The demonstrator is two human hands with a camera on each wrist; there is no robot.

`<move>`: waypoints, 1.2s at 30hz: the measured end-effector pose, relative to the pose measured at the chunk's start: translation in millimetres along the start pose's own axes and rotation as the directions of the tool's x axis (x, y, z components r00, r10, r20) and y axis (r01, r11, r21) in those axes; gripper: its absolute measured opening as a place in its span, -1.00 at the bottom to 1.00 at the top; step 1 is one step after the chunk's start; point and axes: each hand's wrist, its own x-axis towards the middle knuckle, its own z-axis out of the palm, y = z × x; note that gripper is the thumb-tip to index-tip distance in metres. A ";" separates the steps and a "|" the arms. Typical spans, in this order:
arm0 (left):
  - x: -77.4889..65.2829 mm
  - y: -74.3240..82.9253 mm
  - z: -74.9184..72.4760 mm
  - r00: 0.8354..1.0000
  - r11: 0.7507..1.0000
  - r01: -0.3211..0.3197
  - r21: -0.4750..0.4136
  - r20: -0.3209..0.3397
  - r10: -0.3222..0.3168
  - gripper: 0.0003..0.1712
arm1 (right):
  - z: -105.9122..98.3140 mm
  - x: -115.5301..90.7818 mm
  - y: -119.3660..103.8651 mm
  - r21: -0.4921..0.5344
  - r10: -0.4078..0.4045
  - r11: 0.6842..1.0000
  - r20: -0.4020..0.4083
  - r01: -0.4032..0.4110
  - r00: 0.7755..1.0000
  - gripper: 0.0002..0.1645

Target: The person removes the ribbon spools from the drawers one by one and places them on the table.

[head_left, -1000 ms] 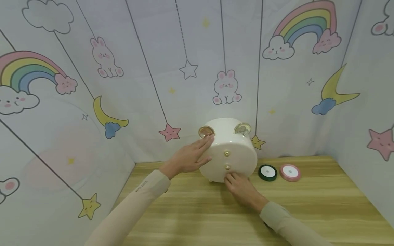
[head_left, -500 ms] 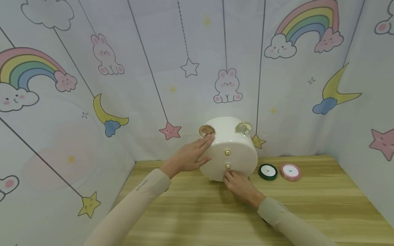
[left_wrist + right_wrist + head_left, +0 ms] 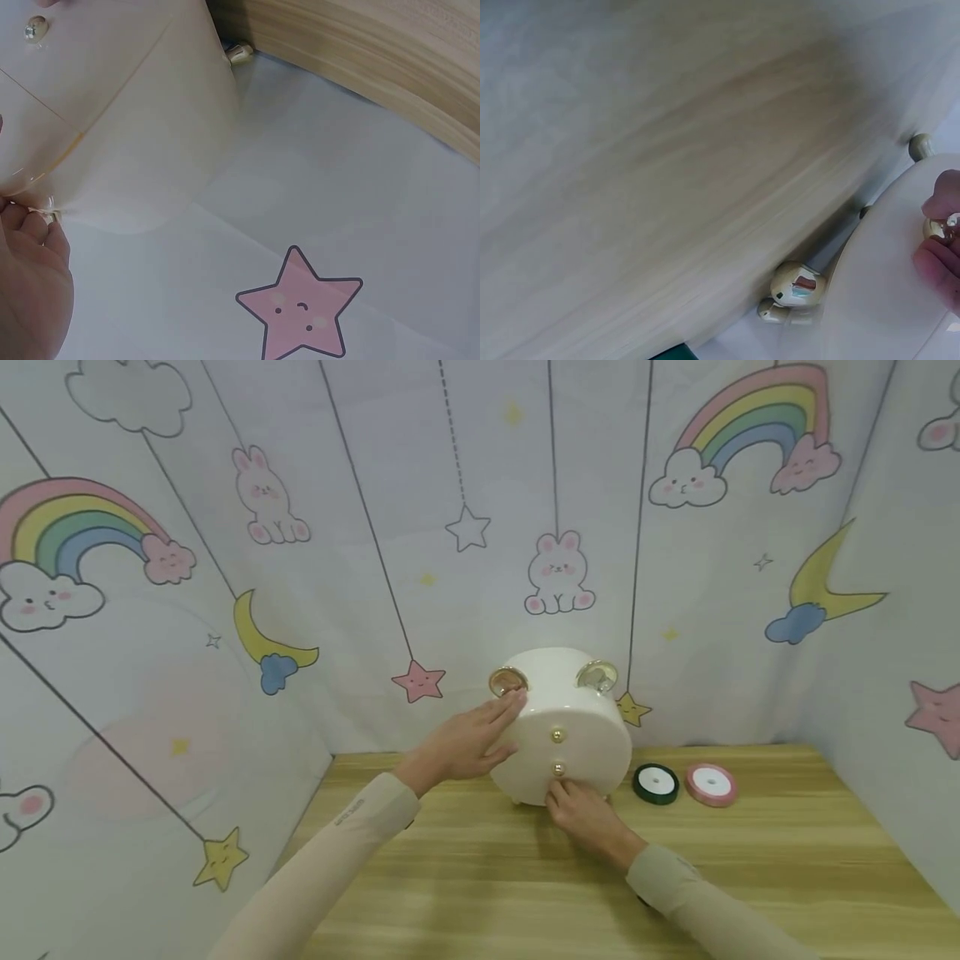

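Note:
A glossy white drawer box (image 3: 555,693) with a rounded front, gold ears (image 3: 597,676) and gold knobs (image 3: 557,736) stands at the back of the table. My left hand (image 3: 468,743) rests on its upper left side, fingers extended, fingertips by the left ear (image 3: 508,681). In the left wrist view, thin seams cross the front of the box (image 3: 150,127) above that hand (image 3: 34,292). My right hand (image 3: 588,818) is low on the front, just below the lower visible knob (image 3: 558,769). In the right wrist view, its fingers (image 3: 941,274) pinch a gold knob (image 3: 934,229).
Right of the box, a dark green ribbon spool (image 3: 656,784) and a pink ribbon spool (image 3: 711,784) lie flat on the wooden table (image 3: 450,877). Cloth walls (image 3: 360,610) printed with rabbits, stars and rainbows stand behind and at both sides. Gold feet (image 3: 921,146) support the box.

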 end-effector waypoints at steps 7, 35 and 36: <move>-0.6 -3.1 4.8 1.000 1.000 -0.013 -0.004 -0.018 0.012 -0.11 | 1.4 0.6 -2.3 -0.035 -0.019 0.999 -0.001 0.019 1.000 -0.80; -1.2 -2.6 1.1 0.999 0.999 -0.040 0.026 -0.027 0.041 -0.12 | -24.2 -11.0 -20.4 -0.052 -0.060 0.997 -0.101 0.054 0.993 -0.18; -1.2 -2.7 1.2 0.999 0.999 -0.038 0.028 -0.023 0.039 -0.12 | -26.0 -11.4 -21.8 -0.053 -0.061 0.997 -0.113 0.056 0.992 -0.19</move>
